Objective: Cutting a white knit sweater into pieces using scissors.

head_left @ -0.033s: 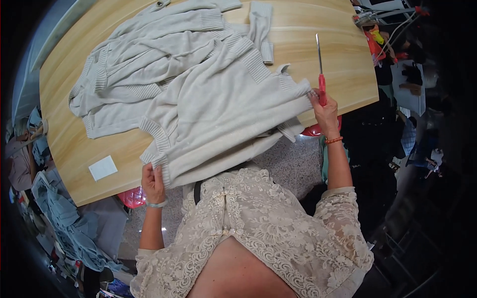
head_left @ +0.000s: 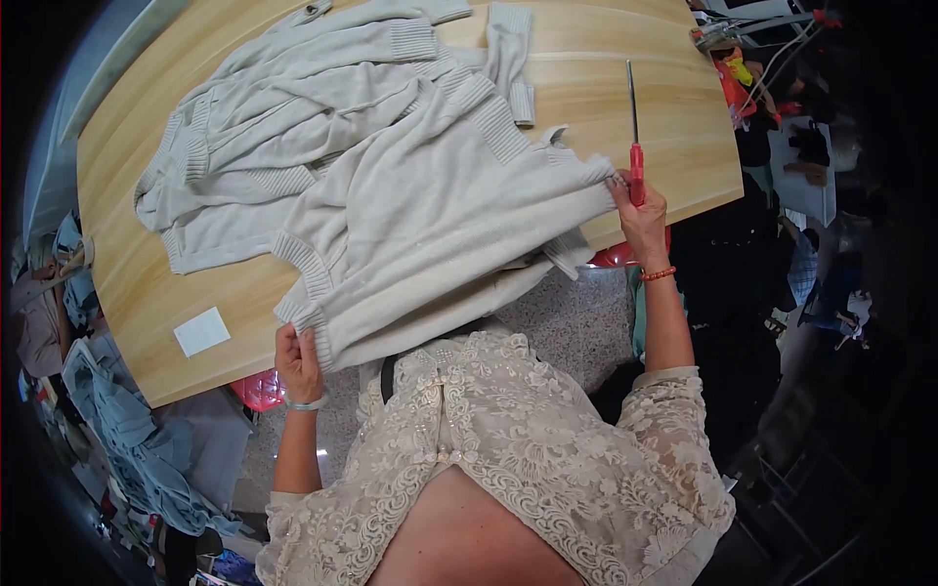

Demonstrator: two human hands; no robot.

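Note:
A pale grey knit sweater (head_left: 420, 210) with ribbed bands is stretched between my two hands, its near part hanging over the table's front edge. My left hand (head_left: 299, 359) is closed on its ribbed corner at the lower left. At the sweater's right end, my right hand (head_left: 642, 225) pinches the ribbed edge. That same hand also grips a red-handled tool (head_left: 637, 166) with a long thin metal shaft pointing away from me; its exact kind I cannot make out. Behind and left of this sweater, more pale grey knitwear (head_left: 322, 107) lies crumpled on the table.
The wood-grain table (head_left: 625, 98) curves across the far side. A small white paper (head_left: 202, 332) lies on it at the near left. Red seats (head_left: 260, 389) show under its edge. Blue-grey cloth (head_left: 137, 439) is heaped at the left, and dark cloth (head_left: 733, 283) lies to the right.
My right hand has shifted slightly up and right with the tool and the sweater's edge. My left hand has moved a little to the left, still gripping the corner.

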